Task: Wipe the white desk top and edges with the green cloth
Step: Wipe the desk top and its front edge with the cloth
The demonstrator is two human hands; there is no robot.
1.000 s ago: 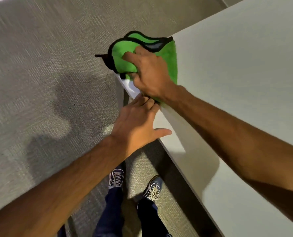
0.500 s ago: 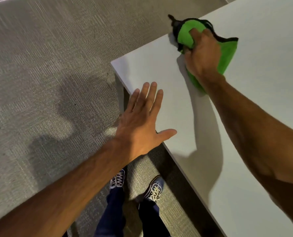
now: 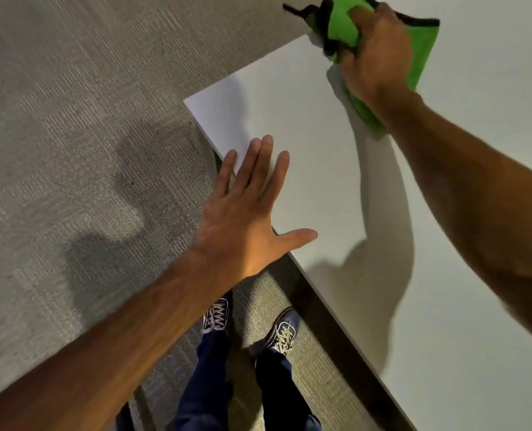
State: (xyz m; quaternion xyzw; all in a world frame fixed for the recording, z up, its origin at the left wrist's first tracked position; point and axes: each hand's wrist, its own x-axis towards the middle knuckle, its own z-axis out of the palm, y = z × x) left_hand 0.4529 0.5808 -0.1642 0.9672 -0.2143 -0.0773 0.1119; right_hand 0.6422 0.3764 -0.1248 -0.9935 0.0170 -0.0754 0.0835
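Note:
The white desk (image 3: 308,126) fills the right side, its corner pointing left at mid-frame. My right hand (image 3: 379,57) is closed on the green cloth (image 3: 423,48), a bright green rag with black trim, pressed on the desk's far edge near the top of the view. Part of the cloth is bunched under my fingers and hangs over that edge. My left hand (image 3: 252,209) lies flat with fingers spread on the near edge, close to the corner, holding nothing.
Grey carpet (image 3: 72,119) covers the floor to the left and beyond the desk. My legs in dark blue trousers and two blue laced shoes (image 3: 283,332) stand beside the desk's near edge. A dark strip runs under that edge.
My right hand has slid the cloth from the desk corner along the far edge, away to the upper right. My left hand has flattened and stayed near the corner.

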